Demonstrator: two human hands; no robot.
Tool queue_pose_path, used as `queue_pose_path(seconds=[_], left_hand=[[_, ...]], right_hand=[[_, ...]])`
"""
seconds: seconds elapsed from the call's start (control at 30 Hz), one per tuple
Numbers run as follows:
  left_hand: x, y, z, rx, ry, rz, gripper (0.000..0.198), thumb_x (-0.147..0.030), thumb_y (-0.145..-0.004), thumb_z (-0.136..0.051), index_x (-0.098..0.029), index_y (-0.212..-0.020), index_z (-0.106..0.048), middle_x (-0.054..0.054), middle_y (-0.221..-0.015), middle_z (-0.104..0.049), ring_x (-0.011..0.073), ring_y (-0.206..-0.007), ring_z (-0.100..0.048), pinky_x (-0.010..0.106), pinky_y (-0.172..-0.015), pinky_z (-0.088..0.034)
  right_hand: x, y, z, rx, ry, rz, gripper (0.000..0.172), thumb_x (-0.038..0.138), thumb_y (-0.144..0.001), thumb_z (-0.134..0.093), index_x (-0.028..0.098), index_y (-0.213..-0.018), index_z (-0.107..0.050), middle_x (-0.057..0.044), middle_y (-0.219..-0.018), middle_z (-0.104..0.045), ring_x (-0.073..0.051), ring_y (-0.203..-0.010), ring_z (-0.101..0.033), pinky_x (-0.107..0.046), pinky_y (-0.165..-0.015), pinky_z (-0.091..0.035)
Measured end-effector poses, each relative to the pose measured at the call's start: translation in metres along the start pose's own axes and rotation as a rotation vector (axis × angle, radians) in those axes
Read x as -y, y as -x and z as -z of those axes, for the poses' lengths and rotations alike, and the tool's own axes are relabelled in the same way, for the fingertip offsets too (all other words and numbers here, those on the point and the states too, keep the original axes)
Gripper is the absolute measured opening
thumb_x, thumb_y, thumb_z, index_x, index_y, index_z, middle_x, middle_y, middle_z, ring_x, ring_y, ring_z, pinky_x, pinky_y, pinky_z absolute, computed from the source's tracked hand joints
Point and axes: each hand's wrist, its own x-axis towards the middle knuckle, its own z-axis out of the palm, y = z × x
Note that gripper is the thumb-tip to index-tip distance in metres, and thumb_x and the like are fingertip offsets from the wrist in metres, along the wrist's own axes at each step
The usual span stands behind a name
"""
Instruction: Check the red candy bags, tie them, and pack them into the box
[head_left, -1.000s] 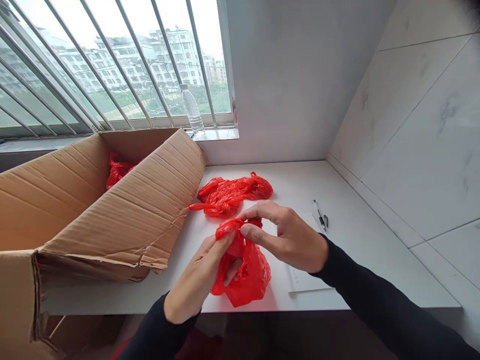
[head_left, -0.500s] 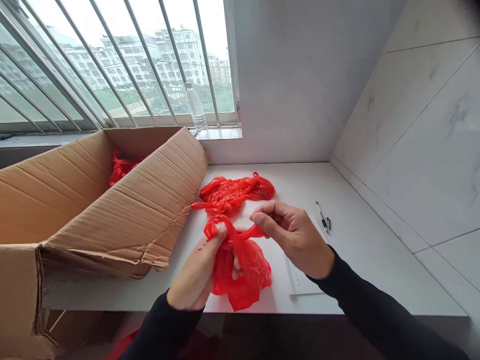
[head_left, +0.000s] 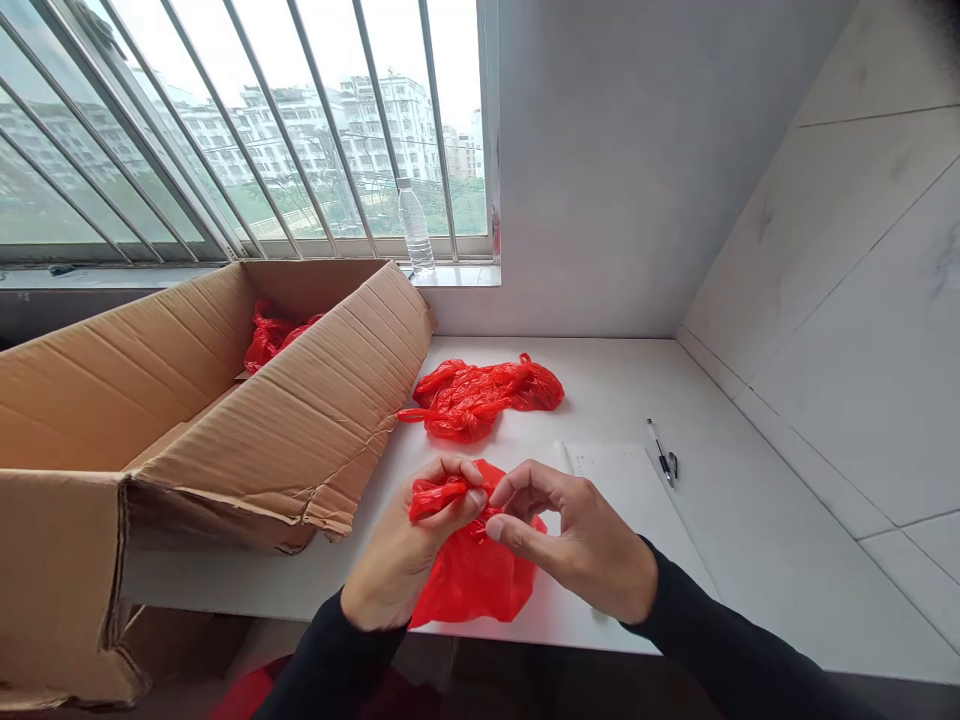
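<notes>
A thin red plastic bag (head_left: 480, 580) hangs from my hands over the front part of the table, its gathered top bunched up and its lower part draping down. My left hand (head_left: 409, 540) is closed round the gathered neck, with a twisted loop of red plastic sticking out at its left side. Right beside it, my right hand (head_left: 574, 535) has thumb and forefinger curled close together at the bunched plastic. Red film shows between those fingertips, though the exact grip is partly hidden. Behind my hands, several crumpled red plastic bags (head_left: 480, 395) lie in a heap on the table.
An open cardboard box (head_left: 300, 420) stands at the left, with more red bags (head_left: 274, 335) inside. Paper (head_left: 615, 470) and a black pen (head_left: 660, 450) lie to the right on the white table (head_left: 750, 560). A clear bottle (head_left: 415, 225) stands on the sill by the barred window.
Both hands have come closer together and lower. The loop and strip of plastic that stood apart are now bunched at the bag's neck. The view has shifted slightly, uncovering more paper.
</notes>
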Motion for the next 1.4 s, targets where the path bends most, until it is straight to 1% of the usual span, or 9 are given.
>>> queue_pose_path(seconds=[0.17, 0.27, 0.4, 0.57, 0.83, 1.0, 1.13, 1.23, 1.4], left_hand=[[-0.004, 0.006, 0.003, 0.063, -0.289, -0.154, 0.019, -0.009, -0.076, -0.069, -0.02, -0.085, -0.056, -0.001, -0.079, -0.058, 0.0116, -0.072, -0.054, 0.022, -0.066, -0.045], [0.002, 0.01, 0.003, 0.042, -0.648, -0.435, 0.029, 0.001, -0.074, -0.055, -0.021, -0.093, -0.056, -0.001, -0.081, -0.059, 0.0125, -0.07, -0.055, 0.023, -0.062, -0.046], [0.022, 0.01, 0.01, -0.106, -0.879, -0.644, 0.042, 0.007, -0.074, -0.051, -0.022, -0.101, -0.064, 0.004, -0.099, -0.063, 0.0174, -0.089, -0.061, 0.029, -0.075, -0.048], [0.042, 0.01, 0.021, -0.18, -0.978, -0.789, 0.041, -0.005, -0.092, -0.051, -0.03, -0.121, -0.066, 0.007, -0.109, -0.06, 0.0137, -0.08, -0.063, 0.027, -0.069, -0.051], [0.037, 0.017, 0.022, -0.128, -1.048, -0.764, 0.067, -0.002, -0.086, -0.053, -0.032, -0.146, -0.048, 0.009, -0.119, -0.059, 0.0176, -0.097, -0.065, 0.03, -0.081, -0.056], [0.048, 0.023, 0.033, -0.219, -1.196, -0.755, 0.064, -0.008, -0.097, -0.039, -0.027, -0.156, -0.028, 0.011, -0.151, -0.045, 0.0236, -0.142, -0.038, 0.044, -0.115, -0.039], [0.073, 0.041, 0.067, -0.425, -1.304, -0.728, 0.055, -0.011, -0.1, -0.041, -0.03, -0.151, -0.038, 0.005, -0.143, -0.057, 0.0209, -0.138, -0.044, 0.046, -0.118, -0.034], [0.085, 0.058, 0.093, -0.467, -1.327, -0.66, 0.047, -0.016, -0.1, -0.046, -0.034, -0.143, -0.05, 0.003, -0.133, -0.064, 0.0203, -0.126, -0.055, 0.042, -0.108, -0.045], [0.083, 0.048, 0.084, -0.374, -1.356, -0.677, 0.049, -0.025, -0.1, -0.047, -0.032, -0.149, -0.044, 0.004, -0.159, -0.041, 0.0269, -0.148, -0.034, 0.049, -0.117, -0.036]], right_hand=[[-0.013, -0.011, -0.001, -0.045, 0.104, 0.166, 0.033, 0.032, -0.099, -0.051, 0.024, -0.13, -0.057, -0.008, -0.123, -0.066, -0.023, -0.118, -0.057, -0.044, -0.103, -0.045], [-0.026, -0.021, -0.005, 0.094, -0.032, 0.038, 0.036, 0.042, -0.102, -0.042, 0.022, -0.129, -0.058, -0.005, -0.101, -0.068, -0.019, -0.093, -0.063, -0.035, -0.084, -0.052], [-0.041, -0.028, -0.011, 0.141, -0.181, -0.102, 0.043, 0.054, -0.101, -0.04, 0.021, -0.12, -0.061, 0.003, -0.067, -0.051, -0.014, -0.06, -0.048, -0.028, -0.059, -0.043], [-0.047, -0.031, -0.015, 0.431, -0.297, -0.093, 0.041, 0.059, -0.095, -0.049, 0.021, -0.107, -0.062, 0.002, -0.069, -0.052, -0.014, -0.061, -0.047, -0.029, -0.061, -0.044], [-0.044, -0.036, -0.019, 0.209, -0.293, -0.023, 0.03, 0.051, -0.099, -0.048, 0.022, -0.092, -0.05, 0.0, -0.089, -0.054, -0.015, -0.081, -0.052, -0.029, -0.073, -0.046], [-0.053, -0.037, -0.014, 0.029, -0.188, -0.047, 0.027, 0.049, -0.098, -0.052, 0.022, -0.097, -0.054, 0.001, -0.087, -0.056, -0.014, -0.078, -0.052, -0.03, -0.075, -0.044], [-0.083, -0.038, 0.007, -0.088, -0.073, -0.116, 0.025, 0.046, -0.094, -0.057, 0.02, -0.096, -0.057, -0.001, -0.085, -0.06, -0.017, -0.08, -0.056, -0.034, -0.077, -0.045], [-0.108, -0.034, 0.017, -0.152, -0.03, -0.198, 0.024, 0.044, -0.092, -0.057, 0.02, -0.094, -0.057, -0.002, -0.082, -0.062, -0.019, -0.08, -0.058, -0.037, -0.078, -0.047], [-0.103, -0.02, -0.018, -0.266, 0.002, -0.133, 0.017, 0.041, -0.1, -0.043, 0.024, -0.1, -0.046, -0.007, -0.109, -0.064, -0.021, -0.099, -0.062, -0.04, -0.086, -0.053]])
